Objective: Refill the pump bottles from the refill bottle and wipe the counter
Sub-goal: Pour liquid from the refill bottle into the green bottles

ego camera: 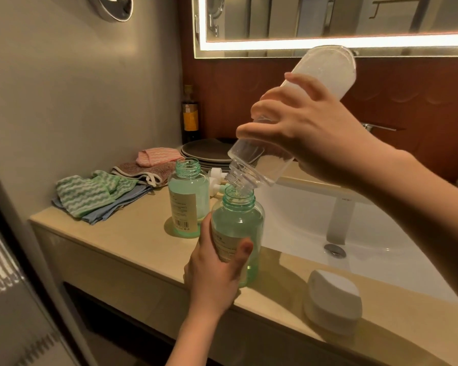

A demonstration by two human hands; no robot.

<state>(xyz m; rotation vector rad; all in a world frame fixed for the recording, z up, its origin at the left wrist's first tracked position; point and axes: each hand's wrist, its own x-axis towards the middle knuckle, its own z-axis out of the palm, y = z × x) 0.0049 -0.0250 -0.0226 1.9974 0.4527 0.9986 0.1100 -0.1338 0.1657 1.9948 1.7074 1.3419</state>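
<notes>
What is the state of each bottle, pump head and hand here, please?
near pump bottle: uncapped, upright.
refill bottle: uncapped, tilted neck down over the near pump bottle's mouth.
far pump bottle: uncapped, upright on the counter.
pump heads: off, lying on the counter behind the bottles.
right hand: grips the refill bottle.
left hand: grips the near pump bottle.
</notes>
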